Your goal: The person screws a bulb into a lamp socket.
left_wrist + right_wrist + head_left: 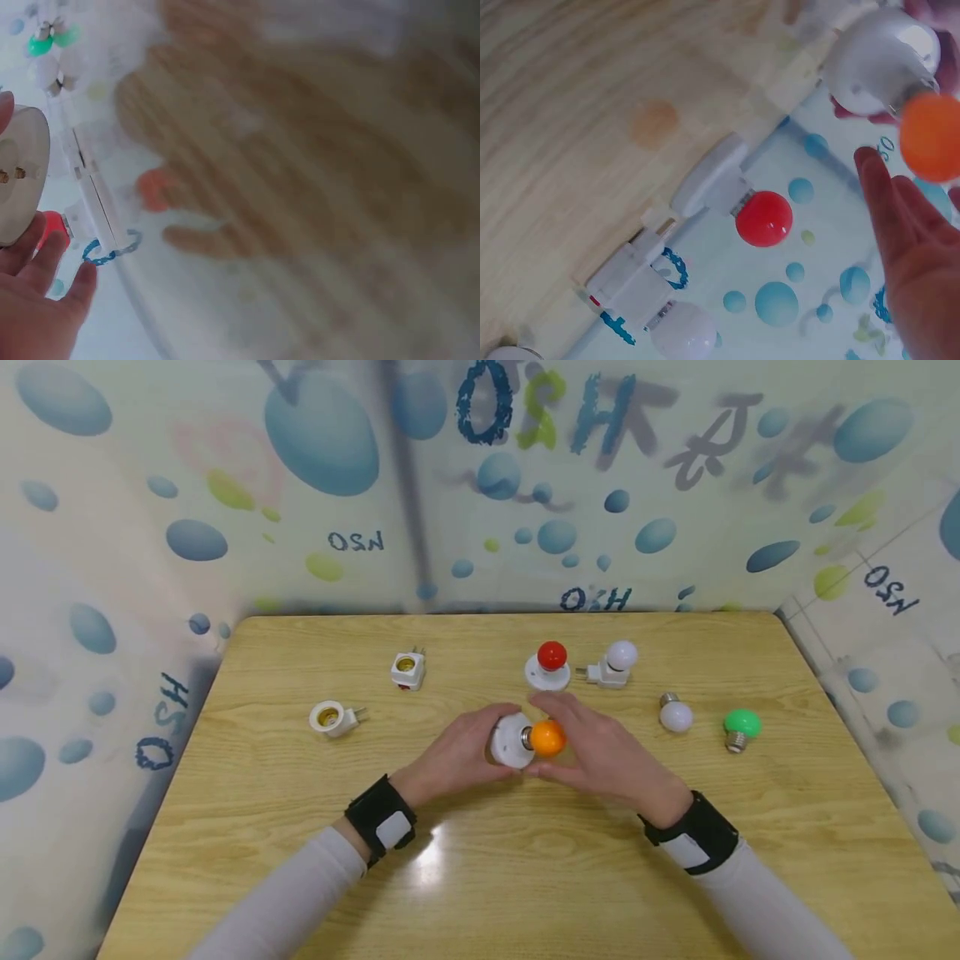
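Note:
Over the middle of the table my left hand [459, 753] grips a round white lamp holder [507, 745] by its edge, fingers on the far side and thumb on the near side. An orange bulb [550, 739] sits with its metal screw base at the holder's socket and points right. My right hand [611, 756] curves loosely around the bulb; in the right wrist view its fingers [885, 214] are fairly straight and stand apart from the orange glass. The left wrist view shows the holder's flat underside [22, 169] tilted up beside the left fingers.
Behind the hands stand a red bulb [552, 656] in a round white holder and a white bulb [621, 656] in a plug adapter. Loose white [677, 717] and green [742, 723] bulbs lie right. A square plug socket [407, 670] and a round one [327, 718] lie left.

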`<state>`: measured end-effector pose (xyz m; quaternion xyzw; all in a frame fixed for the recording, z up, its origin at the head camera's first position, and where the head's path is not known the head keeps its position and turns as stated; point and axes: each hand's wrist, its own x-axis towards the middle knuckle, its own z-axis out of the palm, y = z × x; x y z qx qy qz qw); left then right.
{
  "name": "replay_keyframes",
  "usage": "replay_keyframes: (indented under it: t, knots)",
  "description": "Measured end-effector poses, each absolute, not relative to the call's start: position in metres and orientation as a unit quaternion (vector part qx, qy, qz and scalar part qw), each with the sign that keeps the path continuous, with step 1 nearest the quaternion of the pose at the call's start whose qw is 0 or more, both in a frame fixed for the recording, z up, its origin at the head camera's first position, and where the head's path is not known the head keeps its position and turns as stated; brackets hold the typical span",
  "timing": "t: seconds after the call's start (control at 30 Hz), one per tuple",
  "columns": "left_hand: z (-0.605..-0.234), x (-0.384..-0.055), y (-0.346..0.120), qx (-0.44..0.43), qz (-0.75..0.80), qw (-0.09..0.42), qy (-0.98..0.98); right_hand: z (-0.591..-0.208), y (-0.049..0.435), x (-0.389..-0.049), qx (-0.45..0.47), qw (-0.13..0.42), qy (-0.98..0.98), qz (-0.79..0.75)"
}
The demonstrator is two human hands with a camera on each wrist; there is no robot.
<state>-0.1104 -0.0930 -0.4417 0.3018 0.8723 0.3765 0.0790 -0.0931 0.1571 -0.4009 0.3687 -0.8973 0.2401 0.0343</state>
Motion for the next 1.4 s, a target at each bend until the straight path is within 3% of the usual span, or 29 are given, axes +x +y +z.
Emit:
replay_keyframes:
  t: [0.2, 0.53, 0.83, 0.93, 1.17, 1.27, 1.4]
  knots:
    - [-0.443, -0.11, -0.094, 0.288, 0.386, 0.089, 0.872, -0.4, 0.158, -0.092, 0.398, -0.011, -0.875, 0.275]
    - [-0.444, -0.111, -0.091, 0.313, 0.322, 0.077, 0.89, -0.403, 0.149, -0.087, 0.395, 0.066, -0.897, 0.189]
    - [-0.442, -0.108, -0.089, 0.316, 0.26, 0.048, 0.911, -0.41, 0.144, -0.088, 0.318, 0.114, -0.933, 0.126]
    - [-0.443, -0.108, -0.089, 0.32, 0.253, 0.04, 0.912, -0.41, 0.147, -0.089, 0.302, 0.085, -0.942, 0.122]
    - [-0.445, -0.109, -0.093, 0.314, 0.284, 0.049, 0.905, -0.402, 0.16, -0.092, 0.347, -0.046, -0.901, 0.258]
    - [-0.445, -0.11, -0.094, 0.309, 0.299, 0.055, 0.901, -0.402, 0.162, -0.093, 0.384, -0.039, -0.881, 0.274]
    - [-0.445, -0.11, -0.094, 0.308, 0.303, 0.059, 0.9, -0.404, 0.159, -0.092, 0.394, 0.017, -0.883, 0.255]
